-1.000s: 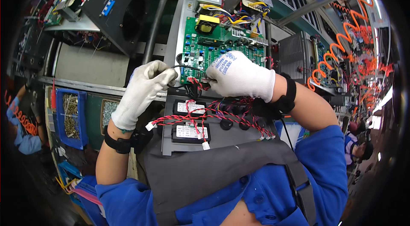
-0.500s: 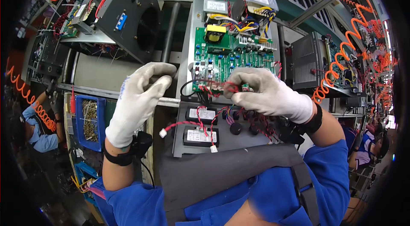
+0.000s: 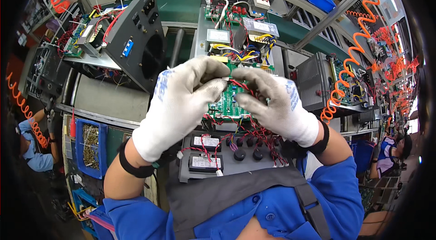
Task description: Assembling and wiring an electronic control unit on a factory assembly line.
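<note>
My left hand (image 3: pixel 181 97), in a white knit glove with grey-coated fingers, reaches over a green circuit board (image 3: pixel 228 106). Its thumb and fingertips close on the end of a twisted red and black wire (image 3: pixel 240 85). My right hand (image 3: pixel 279 104), gloved alike, curls around the same wire from the other side, almost touching the left fingertips. Whatever sits at the wire's tip is hidden between the fingers. Below the hands, a dark front panel (image 3: pixel 190 173) carries two black labelled modules (image 3: pixel 205 163), round black knobs (image 3: pixel 240 154) and several loose red and black wires.
Farther along the chassis are transformers and a yellow wire bundle (image 3: pixel 249 55). Another unit with a dark panel (image 3: pixel 141 36) stands at left, and a grey finned one (image 3: pixel 311 83) at right. A blue bin of screws (image 3: pixel 91 147) and orange coiled hoses (image 3: pixel 340 81) flank the bench.
My left hand has moved right and up, meeting the right hand at the wire. The right hand has risen slightly with the wire. The view has tilted, showing more of the bench's far side.
</note>
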Demonstrator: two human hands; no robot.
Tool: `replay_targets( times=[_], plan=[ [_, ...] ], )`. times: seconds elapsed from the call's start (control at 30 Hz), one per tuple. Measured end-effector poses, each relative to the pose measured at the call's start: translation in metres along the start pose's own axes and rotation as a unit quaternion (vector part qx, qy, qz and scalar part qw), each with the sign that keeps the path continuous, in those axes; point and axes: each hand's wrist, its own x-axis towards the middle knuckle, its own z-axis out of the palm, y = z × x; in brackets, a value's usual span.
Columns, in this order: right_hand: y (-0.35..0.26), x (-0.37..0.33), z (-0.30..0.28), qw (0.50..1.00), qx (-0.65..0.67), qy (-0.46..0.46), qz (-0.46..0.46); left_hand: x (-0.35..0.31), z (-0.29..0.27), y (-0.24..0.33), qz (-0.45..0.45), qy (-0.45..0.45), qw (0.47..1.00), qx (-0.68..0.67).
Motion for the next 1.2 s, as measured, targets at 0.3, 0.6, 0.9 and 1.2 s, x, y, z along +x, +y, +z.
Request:
replay_targets(
  times=[0.3,0.6,0.9,1.2],
  plan=[
    [0.027,0.006,-0.001,0.996,-0.043,-0.077,-0.016,-0.014,-0.001,-0.027,-0.105,-0.09,0.99,-0.004],
    [0.068,0.001,0.032,0.903,-0.264,-0.338,0.031,-0.074,-0.011,-0.036,0.125,-0.358,0.887,0.263],
    [0.058,-0.006,0.037,0.877,-0.349,-0.329,-0.022,-0.061,-0.011,-0.05,-0.18,-0.156,0.971,-0.014],
    [0.07,-0.009,0.04,0.908,-0.298,-0.291,-0.05,-0.045,-0.007,-0.054,-0.249,-0.081,0.96,-0.1]
  ],
)
